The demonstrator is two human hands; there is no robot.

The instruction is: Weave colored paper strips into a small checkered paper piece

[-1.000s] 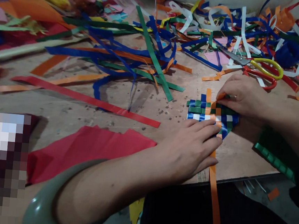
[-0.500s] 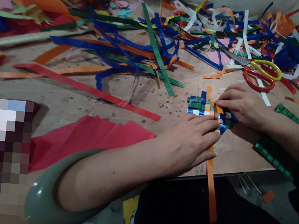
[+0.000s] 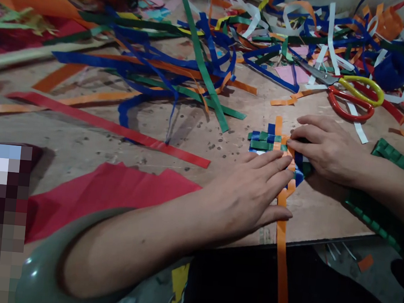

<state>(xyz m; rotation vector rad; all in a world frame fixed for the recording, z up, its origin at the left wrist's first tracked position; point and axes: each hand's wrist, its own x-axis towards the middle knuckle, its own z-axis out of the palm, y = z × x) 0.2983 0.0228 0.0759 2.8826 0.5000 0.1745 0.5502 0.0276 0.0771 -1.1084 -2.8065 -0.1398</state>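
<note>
Right of centre, my left hand (image 3: 251,191) lies flat on the weave (image 3: 268,146); my right hand (image 3: 332,151) pinches a strip (image 3: 290,151). Tugging could loosen it.

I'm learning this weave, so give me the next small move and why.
Probably press the orange strip flat with the right hand: its fingertips are at that strip, and the left hand lies across part of the woven piece.

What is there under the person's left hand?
The left hand rests over a woven piece in blue, green, white and orange, partly visible beyond it. The part covered by the hand cannot be seen.
</note>
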